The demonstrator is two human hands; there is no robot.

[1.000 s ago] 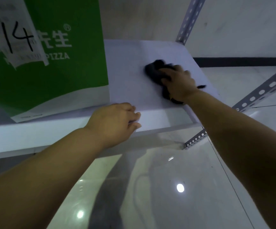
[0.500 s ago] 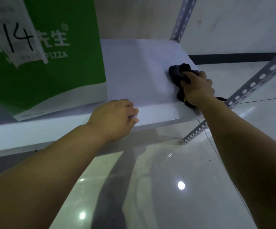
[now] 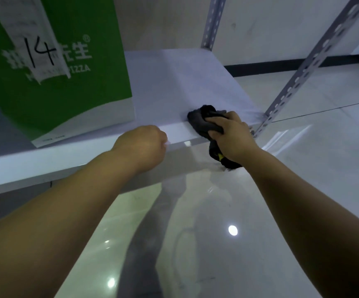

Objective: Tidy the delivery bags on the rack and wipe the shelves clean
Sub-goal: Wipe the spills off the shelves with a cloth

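Your right hand is gripping a bunched dark cloth at the front edge of the white shelf to wipe it. Your curled left hand is seemingly bracing there, its grip unclear. Leftward, the green paper delivery bag is standing apart.

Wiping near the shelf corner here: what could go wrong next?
The right hand is close to the metal post; a wider stroke could knock knuckles on it. The cloth hangs over the shelf edge and might slip from the grip. The green bag stands near the front edge; a leftward sweep could nudge it.
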